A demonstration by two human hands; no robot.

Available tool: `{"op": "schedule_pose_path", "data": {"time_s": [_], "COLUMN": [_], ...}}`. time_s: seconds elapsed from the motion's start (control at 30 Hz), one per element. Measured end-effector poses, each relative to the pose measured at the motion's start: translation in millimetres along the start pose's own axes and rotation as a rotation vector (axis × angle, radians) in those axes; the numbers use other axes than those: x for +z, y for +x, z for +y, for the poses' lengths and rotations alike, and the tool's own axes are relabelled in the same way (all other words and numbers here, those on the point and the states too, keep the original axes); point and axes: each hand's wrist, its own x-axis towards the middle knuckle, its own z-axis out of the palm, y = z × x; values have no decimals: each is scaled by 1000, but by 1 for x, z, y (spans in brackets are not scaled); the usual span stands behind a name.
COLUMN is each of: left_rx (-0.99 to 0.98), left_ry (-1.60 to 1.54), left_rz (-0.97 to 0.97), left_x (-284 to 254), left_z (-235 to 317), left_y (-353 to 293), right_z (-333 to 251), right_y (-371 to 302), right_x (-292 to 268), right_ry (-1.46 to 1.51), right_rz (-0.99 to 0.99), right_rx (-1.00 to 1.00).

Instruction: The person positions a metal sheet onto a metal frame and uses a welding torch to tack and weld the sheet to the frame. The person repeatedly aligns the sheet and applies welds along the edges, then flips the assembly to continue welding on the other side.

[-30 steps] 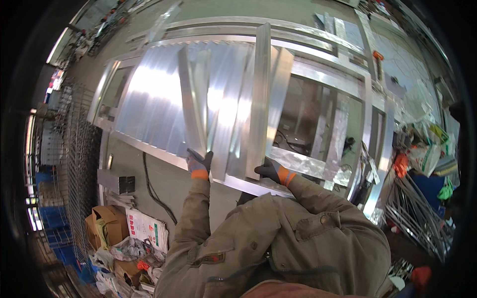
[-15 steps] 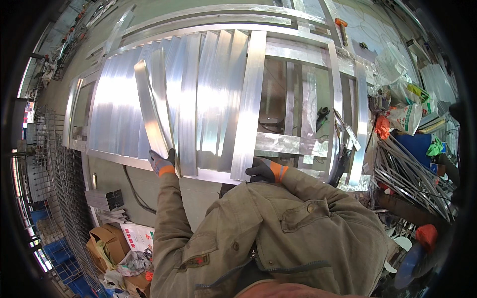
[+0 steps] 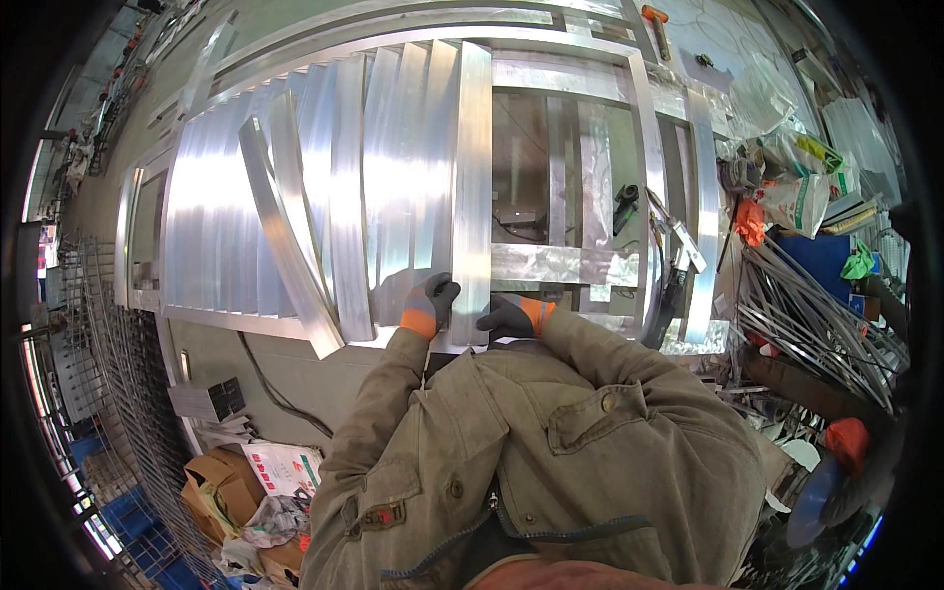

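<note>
A wide aluminium slat runs front to back across a metal frame. My left hand, in a grey and orange glove, is closed beside the slat's left edge near its front end; whatever its curled fingers hold is hidden. At the opposite edge my right hand, gloved alike, has its fingers bent against the slat. Left of my hands, a loose slat lies slantwise over the row of bright slats, its front end projecting past the frame. Another loose strip leans beside it.
Beyond the slat, the frame's right part has open bays with crossbars. A black-handled tool rests on its right side. An orange-handled hammer lies far right. Metal strips pile up at right; a cardboard box stands lower left.
My left hand has let go of the slanted slat and moved right to the wide slat. The slanted slat now lies with its front end over the frame edge. My right hand stays at the wide slat.
</note>
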Motion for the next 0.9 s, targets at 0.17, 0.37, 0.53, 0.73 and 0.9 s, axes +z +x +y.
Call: {"op": "schedule_pose_path", "data": {"time_s": [0.17, 0.37, 0.53, 0.73, 0.9], "left_rx": [-28, -59, -58, -34, -14], "left_ry": [0, 65, 76, 77, 148], "left_rz": [19, 22, 13, 30, 28], "left_x": [-1, 4, 5, 7, 6], "left_z": [-1, 5, 3, -9, -6], "left_y": [18, 17, 20, 25, 29], "right_z": [10, 11, 26, 32, 32], "right_y": [13, 27, 30, 34, 34], "right_x": [-9, -31, -44, -46, -45], "right_ry": [128, 68, 24, 54, -18], "right_rz": [-34, 324, 390, 415, 441], "right_rx": [-147, -73, -45, -29, -74]}}
